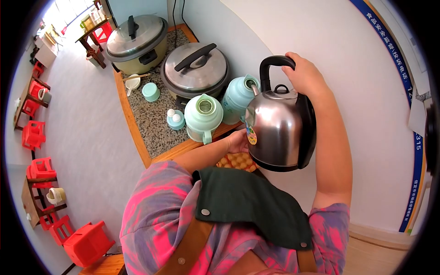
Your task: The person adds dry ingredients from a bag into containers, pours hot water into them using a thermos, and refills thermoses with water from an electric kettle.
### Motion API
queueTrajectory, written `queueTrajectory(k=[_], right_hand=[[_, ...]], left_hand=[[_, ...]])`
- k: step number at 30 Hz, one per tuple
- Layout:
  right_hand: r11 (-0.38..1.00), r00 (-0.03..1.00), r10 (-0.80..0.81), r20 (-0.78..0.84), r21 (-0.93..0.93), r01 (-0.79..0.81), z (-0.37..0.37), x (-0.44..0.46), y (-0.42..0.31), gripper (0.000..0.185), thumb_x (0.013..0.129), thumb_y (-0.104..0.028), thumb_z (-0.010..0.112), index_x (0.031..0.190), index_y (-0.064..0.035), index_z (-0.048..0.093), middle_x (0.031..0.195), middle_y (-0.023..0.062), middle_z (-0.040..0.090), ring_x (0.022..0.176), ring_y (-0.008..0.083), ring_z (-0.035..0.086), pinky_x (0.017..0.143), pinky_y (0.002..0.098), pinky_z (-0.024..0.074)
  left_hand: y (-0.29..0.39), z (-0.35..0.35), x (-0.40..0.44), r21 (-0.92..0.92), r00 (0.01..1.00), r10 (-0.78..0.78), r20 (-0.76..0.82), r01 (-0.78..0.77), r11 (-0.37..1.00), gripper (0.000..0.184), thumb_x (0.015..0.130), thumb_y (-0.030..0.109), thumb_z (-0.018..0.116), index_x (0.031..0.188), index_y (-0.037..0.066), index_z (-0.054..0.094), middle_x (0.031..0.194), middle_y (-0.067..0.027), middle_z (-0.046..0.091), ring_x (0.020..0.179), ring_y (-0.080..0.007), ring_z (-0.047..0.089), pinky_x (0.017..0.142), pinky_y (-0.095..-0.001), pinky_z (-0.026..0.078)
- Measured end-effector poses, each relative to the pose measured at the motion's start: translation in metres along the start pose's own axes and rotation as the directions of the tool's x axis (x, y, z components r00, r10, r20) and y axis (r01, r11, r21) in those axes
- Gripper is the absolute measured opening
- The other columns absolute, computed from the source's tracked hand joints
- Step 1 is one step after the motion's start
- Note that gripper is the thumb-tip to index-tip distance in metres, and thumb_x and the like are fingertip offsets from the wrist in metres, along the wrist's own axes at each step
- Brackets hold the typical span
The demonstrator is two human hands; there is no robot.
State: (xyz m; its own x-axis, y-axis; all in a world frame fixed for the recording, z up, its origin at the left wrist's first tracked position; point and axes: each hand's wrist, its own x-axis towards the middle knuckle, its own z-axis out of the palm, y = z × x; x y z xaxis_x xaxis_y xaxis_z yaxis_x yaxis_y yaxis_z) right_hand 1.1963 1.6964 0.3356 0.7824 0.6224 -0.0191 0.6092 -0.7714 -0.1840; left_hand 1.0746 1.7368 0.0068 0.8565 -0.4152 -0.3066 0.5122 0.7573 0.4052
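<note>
My right hand (305, 75) is wrapped round the black handle of a stainless steel kettle (277, 130), which is raised and tilted to the left. Its spout meets the mouth of a light-blue thermos flask (235, 101) at the counter's edge. My left hand (237, 141) is low beside that flask, at the kettle's lower left side; its fingers are mostly hidden, so what they grip cannot be seen. A pale green thermos flask (204, 120) stands uncapped to the left. Near it are a stopper-like blue piece with white knobs (175, 119) and a turquoise cup-shaped lid (150, 92).
Two large rice cookers (196, 68) with steel lids occupy the back of the speckled counter (153, 130). A white bowl (132, 82) with chopsticks sits there too. Eggs in a tray (236, 161) lie below the counter edge. A wall rises at right; red stools (89, 243) line the left.
</note>
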Motion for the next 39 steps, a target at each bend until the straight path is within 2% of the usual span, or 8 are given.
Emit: queueTrajectory(k=[2,8,15,21,24,33,39], right_hand=[[1.000,1.000,-0.005,0.007,0.006,0.005,0.001,0.002,0.003,0.043,0.086,-0.027,0.051,0.126,-0.0126,0.047,0.111,0.0105,0.061,0.102,0.0259,0.057,0.086,0.0367,0.0453],[1.000,1.000,-0.006,0.018,0.019,0.005,0.002,0.005,0.006,0.043,0.086,-0.026,0.051,0.126,-0.0124,0.047,0.112,0.0108,0.060,0.102,0.0264,0.057,0.087,0.0368,0.0449],[1.000,0.999,0.002,0.038,0.019,-0.003,0.003,0.009,0.007,0.043,0.085,-0.025,0.051,0.127,-0.0131,0.047,0.110,0.0109,0.061,0.101,0.0258,0.057,0.085,0.0367,0.0455],[0.998,0.995,0.039,0.091,0.042,-0.043,-0.002,0.004,0.001,0.044,0.085,-0.023,0.050,0.127,-0.0110,0.046,0.099,0.0104,0.063,0.074,0.0220,0.062,0.074,0.0345,0.0482],[0.999,0.996,0.023,0.084,0.048,-0.027,-0.002,0.003,0.000,0.044,0.085,-0.022,0.049,0.127,-0.0100,0.046,0.094,0.0106,0.064,0.063,0.0208,0.061,0.069,0.0336,0.0484],[0.998,0.997,0.005,0.073,0.069,-0.010,0.002,0.007,0.003,0.045,0.084,-0.021,0.049,0.128,-0.0098,0.046,0.095,0.0113,0.064,0.063,0.0203,0.061,0.070,0.0338,0.0486],[0.994,0.995,-0.001,0.096,0.107,-0.009,0.000,0.007,0.003,0.046,0.083,-0.018,0.049,0.128,-0.0069,0.045,0.091,0.0123,0.063,0.056,0.0197,0.059,0.066,0.0336,0.0480]], left_hand=[[-0.003,0.002,0.004,-0.028,0.997,0.015,-0.079,-0.017,0.999,0.043,0.093,0.037,0.025,0.114,0.012,0.053,0.100,-0.0047,0.064,0.081,-0.0179,0.064,0.067,-0.0295,0.052],[0.005,0.016,-0.011,-0.026,0.998,-0.018,-0.061,0.016,1.000,0.040,0.094,0.038,0.026,0.106,0.014,0.055,0.089,-0.0002,0.064,0.074,-0.0148,0.062,0.061,-0.0280,0.051],[0.005,0.020,-0.011,-0.014,0.996,-0.025,-0.082,0.024,1.000,0.039,0.093,0.040,0.026,0.104,0.016,0.055,0.087,0.0004,0.064,0.070,-0.0139,0.062,0.056,-0.0254,0.050],[0.000,0.007,-0.002,0.010,0.999,-0.012,-0.043,0.013,1.000,0.041,0.094,0.040,0.027,0.111,0.014,0.053,0.094,-0.0022,0.065,0.073,-0.0152,0.064,0.058,-0.0262,0.052],[-0.002,0.005,0.000,0.005,0.999,-0.001,-0.039,0.001,1.000,0.042,0.094,0.039,0.027,0.115,0.012,0.052,0.098,-0.0045,0.065,0.076,-0.0167,0.065,0.061,-0.0274,0.053],[-0.001,0.012,-0.007,0.008,0.998,0.001,-0.055,-0.001,1.000,0.044,0.094,0.042,0.025,0.113,0.013,0.052,0.097,-0.0033,0.064,0.079,-0.0160,0.064,0.063,-0.0280,0.053],[-0.006,0.002,0.000,0.033,0.999,-0.002,-0.038,0.003,0.999,0.045,0.093,0.046,0.025,0.111,0.014,0.053,0.095,-0.0013,0.064,0.079,-0.0148,0.063,0.063,-0.0275,0.052]])
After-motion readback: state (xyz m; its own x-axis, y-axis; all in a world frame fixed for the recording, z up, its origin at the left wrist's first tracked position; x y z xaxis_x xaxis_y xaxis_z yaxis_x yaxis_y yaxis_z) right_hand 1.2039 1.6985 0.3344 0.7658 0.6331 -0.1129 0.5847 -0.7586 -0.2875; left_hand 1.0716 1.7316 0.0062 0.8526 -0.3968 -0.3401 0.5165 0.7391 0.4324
